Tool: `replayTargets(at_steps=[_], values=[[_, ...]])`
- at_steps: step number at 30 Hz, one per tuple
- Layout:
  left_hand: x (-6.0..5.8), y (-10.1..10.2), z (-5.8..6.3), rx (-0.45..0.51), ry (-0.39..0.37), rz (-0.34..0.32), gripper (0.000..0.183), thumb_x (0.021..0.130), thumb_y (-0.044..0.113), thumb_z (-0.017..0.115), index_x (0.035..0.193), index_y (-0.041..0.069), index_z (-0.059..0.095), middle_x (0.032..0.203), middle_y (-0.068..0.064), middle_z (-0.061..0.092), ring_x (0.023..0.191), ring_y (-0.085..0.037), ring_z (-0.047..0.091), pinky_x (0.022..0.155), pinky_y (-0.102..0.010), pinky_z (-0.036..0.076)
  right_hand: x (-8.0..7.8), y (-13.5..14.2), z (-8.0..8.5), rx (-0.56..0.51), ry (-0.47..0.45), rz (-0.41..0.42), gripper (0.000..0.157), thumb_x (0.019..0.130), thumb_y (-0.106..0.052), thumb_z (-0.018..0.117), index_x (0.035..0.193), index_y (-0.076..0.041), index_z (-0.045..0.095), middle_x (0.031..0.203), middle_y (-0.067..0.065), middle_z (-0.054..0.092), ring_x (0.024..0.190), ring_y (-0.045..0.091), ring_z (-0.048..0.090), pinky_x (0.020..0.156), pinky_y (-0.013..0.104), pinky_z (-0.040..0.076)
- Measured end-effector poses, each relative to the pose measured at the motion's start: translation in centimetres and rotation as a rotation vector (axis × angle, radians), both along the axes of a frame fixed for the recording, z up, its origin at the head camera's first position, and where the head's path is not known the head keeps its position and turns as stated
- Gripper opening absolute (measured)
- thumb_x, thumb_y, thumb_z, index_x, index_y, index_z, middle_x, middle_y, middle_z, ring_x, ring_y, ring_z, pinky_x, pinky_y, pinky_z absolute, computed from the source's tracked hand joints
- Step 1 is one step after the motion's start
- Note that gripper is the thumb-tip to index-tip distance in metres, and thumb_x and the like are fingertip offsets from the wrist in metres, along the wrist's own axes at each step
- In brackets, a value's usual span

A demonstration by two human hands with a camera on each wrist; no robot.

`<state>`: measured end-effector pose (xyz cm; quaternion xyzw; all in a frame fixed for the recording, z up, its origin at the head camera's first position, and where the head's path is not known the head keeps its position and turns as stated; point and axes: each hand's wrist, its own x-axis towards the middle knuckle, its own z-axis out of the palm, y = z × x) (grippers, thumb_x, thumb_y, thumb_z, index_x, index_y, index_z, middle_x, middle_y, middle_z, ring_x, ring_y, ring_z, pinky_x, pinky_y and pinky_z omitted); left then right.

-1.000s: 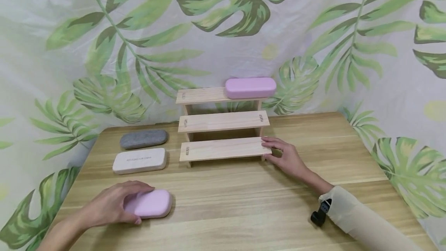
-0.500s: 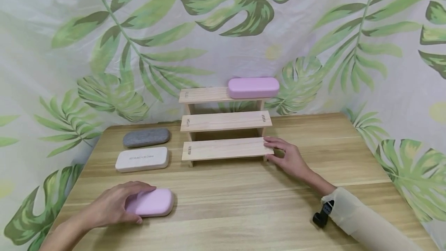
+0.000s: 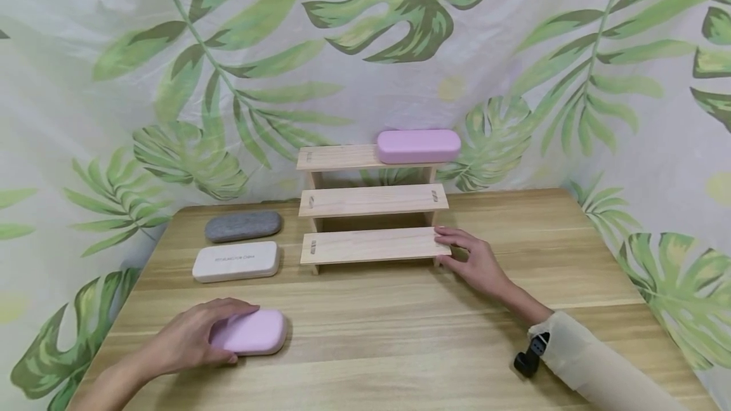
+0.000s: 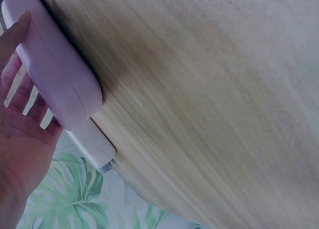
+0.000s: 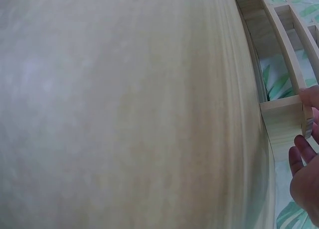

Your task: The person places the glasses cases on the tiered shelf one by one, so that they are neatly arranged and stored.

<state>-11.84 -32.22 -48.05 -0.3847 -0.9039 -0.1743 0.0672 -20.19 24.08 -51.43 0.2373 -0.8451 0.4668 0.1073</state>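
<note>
My left hand (image 3: 191, 340) grips a pink glasses case (image 3: 254, 332) at the front left of the table, thumb on the near side and fingers over the far side. In the left wrist view the seam along the glasses case (image 4: 60, 64) shows, with the thumb across its side. My right hand (image 3: 476, 265) holds the right end of the lowest step of a three-tier wooden shelf stand (image 3: 374, 246), its thumb at the front edge. The right wrist view shows the fingertips (image 5: 298, 159) at the stand's end. A second pink glasses case (image 3: 419, 146) lies on the top step, towards the right.
Behind my left hand lie a white glasses case (image 3: 237, 261) with small print and a grey glasses case (image 3: 243, 226), one behind the other. The wooden table (image 3: 365, 341) ends at a leaf-patterned curtain (image 3: 365, 37). A black device (image 3: 530, 356) hangs at my right cuff.
The view has shifted slightly, so everything sits a little further right in the picture. Both hands keep their holds on the pink glasses case and the shelf stand.
</note>
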Motion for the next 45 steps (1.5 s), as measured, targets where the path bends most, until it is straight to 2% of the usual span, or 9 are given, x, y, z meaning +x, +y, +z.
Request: replayTargets(at_steps=[6,12,18,25,33,45], values=[[0.0,0.1,-0.1,0.007,0.004,0.001,0.087,0.056,0.039,0.103,0.134,0.018,0.071,0.125,0.001,0.074,0.109,-0.020,0.071,0.088,-0.032,0.058,0.1,0.1,0.0,0.000,-0.003,-0.002,0.041,0.088,-0.002,0.084,0.128,-0.003,0.075,0.146,0.011,0.065,0.139,0.033,0.057,0.109,0.013,0.041],[0.1,0.2,-0.3,0.019,0.008,0.004,0.086,0.056,0.034,0.104,0.134,0.020,0.071,0.124,0.002,0.074,0.109,-0.018,0.071,0.088,-0.027,0.056,0.2,0.1,-0.1,-0.007,-0.002,-0.001,0.041,0.088,-0.002,0.084,0.128,-0.003,0.075,0.146,0.010,0.065,0.139,0.033,0.057,0.109,0.014,0.041],[0.2,0.2,-0.4,0.030,0.002,0.003,0.085,0.055,0.033,0.104,0.133,0.019,0.071,0.123,0.002,0.075,0.108,-0.018,0.071,0.086,-0.030,0.058,0.2,0.0,-0.2,-0.006,0.011,0.003,0.041,0.088,0.000,0.084,0.128,-0.002,0.075,0.145,0.012,0.066,0.138,0.035,0.058,0.108,0.012,0.041],[0.4,0.1,-0.2,0.044,-0.021,0.023,0.083,0.056,0.033,0.104,0.132,0.020,0.072,0.123,0.003,0.075,0.108,-0.017,0.071,0.089,-0.023,0.054,0.2,0.0,-0.1,-0.019,0.018,0.010,0.042,0.088,0.002,0.083,0.129,-0.001,0.074,0.145,0.012,0.066,0.138,0.036,0.058,0.108,0.012,0.041],[0.3,0.0,0.1,0.030,-0.018,0.039,0.084,0.055,0.032,0.104,0.132,0.022,0.072,0.123,0.002,0.075,0.108,-0.016,0.071,0.085,-0.032,0.058,0.2,-0.1,0.0,-0.013,0.017,0.002,0.041,0.088,0.001,0.083,0.128,0.000,0.075,0.144,0.012,0.066,0.138,0.035,0.058,0.108,0.012,0.041],[-0.2,0.4,1.0,0.045,0.014,0.050,0.084,0.054,0.029,0.103,0.132,0.019,0.072,0.122,0.001,0.076,0.106,-0.019,0.072,0.086,-0.036,0.059,0.2,-0.1,0.1,-0.006,0.003,-0.005,0.040,0.089,-0.001,0.084,0.128,-0.001,0.075,0.145,0.011,0.066,0.139,0.035,0.058,0.108,0.012,0.040]])
